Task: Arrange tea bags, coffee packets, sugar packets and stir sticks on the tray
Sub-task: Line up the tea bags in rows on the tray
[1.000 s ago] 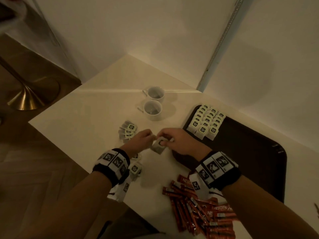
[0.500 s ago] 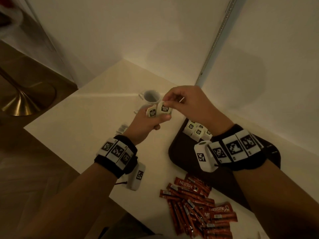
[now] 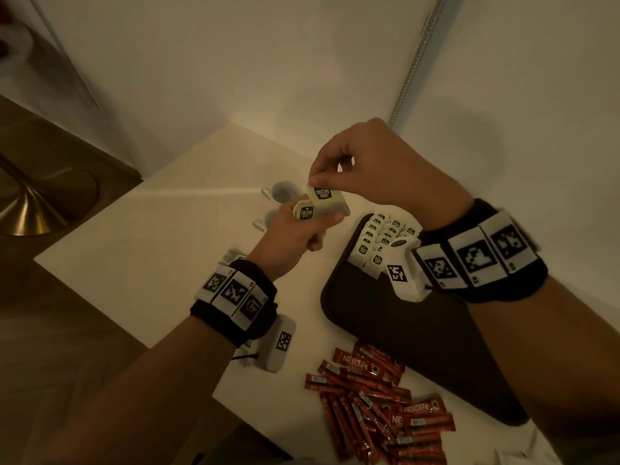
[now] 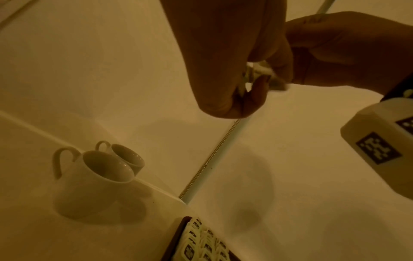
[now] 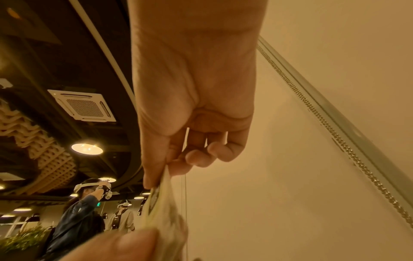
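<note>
Surroundings: two cups [image 3: 280, 203] stand toward the worktop's [image 3: 141, 250] far corner, behind the raised hands; coffee packets [image 3: 379, 404] lie heaped at the near edge.
Tray: dark tray [image 3: 412, 330] along the right edge; tea bags in rows [image 3: 379, 239] fill its far corner, the remainder bare.
Walls: close on the two far edges.
Left hand [image 3: 295, 236]: gripping small tea bags [image 3: 307, 211] above the worktop.
Right hand [image 3: 379, 169]: pinching the upper tea bag [image 3: 327, 201] by its top corner, touching the left hand's bundle.

near tray [image 3: 419, 347] half bare, cups [image 4: 93, 178] beside
</note>
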`<state>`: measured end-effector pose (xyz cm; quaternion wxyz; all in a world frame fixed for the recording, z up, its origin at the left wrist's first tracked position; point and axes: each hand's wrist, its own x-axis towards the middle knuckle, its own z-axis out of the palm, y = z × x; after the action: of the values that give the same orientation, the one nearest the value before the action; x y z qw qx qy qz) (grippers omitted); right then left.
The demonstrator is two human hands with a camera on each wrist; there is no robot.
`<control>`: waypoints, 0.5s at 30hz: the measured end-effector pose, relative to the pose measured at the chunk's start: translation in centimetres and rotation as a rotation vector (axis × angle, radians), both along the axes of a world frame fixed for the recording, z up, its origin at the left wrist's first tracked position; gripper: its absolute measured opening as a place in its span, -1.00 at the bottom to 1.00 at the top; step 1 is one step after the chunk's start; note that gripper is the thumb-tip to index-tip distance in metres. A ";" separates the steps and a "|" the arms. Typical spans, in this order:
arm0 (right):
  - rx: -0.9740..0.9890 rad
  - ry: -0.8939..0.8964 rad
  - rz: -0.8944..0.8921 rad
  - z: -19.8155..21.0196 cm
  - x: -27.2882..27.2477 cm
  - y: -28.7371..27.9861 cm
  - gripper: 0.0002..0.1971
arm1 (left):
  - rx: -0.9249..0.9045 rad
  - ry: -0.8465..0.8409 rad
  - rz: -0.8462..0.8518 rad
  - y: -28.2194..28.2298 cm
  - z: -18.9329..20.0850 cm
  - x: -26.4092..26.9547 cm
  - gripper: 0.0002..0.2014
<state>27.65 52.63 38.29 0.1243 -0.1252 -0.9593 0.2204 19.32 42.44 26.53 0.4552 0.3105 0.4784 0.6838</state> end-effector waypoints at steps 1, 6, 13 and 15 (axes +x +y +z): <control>0.007 -0.007 0.003 0.1 0.0 0.0 -0.91 | 0.001 -0.002 -0.006 0.0 0.1 0.1 -0.81; -0.042 -0.005 -0.001 -0.1 0.2 0.3 -0.90 | 0.013 0.057 0.004 0.0 0.8 0.0 -0.85; -0.263 0.152 -0.082 -1.6 1.5 0.9 -0.94 | 0.085 0.123 0.050 -0.6 2.2 -0.8 -0.47; -0.313 0.196 -0.110 -1.9 1.8 1.0 -0.95 | 0.095 0.138 0.091 -0.5 2.4 -0.9 -0.56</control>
<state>29.47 53.64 36.41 0.2080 -0.1731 -0.8883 0.3710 18.43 41.97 28.91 0.3742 0.3560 0.4895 0.7025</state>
